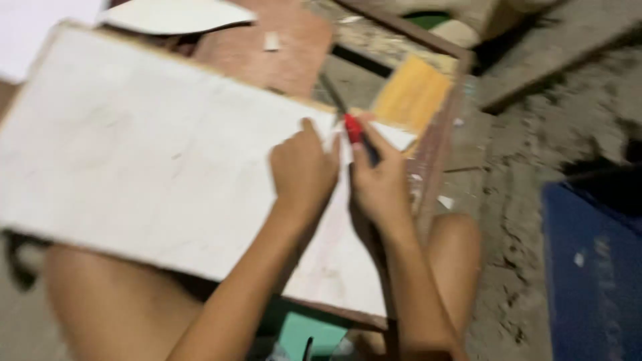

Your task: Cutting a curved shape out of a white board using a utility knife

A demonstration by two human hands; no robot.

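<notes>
A rough workshop floor, this: bare gritty concrete [535, 174], wood offcuts [414, 93] and planks [401, 30] strewn about, a white board [147, 154] propped across knees, a blue bin [588, 267] alongside.

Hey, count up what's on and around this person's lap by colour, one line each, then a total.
White: 2, the big board under the left hand and a curved panel
Red: 1, the marker in the right hand
Orange: 1, a block
Blue: 1, a bin
Total: 5
</notes>
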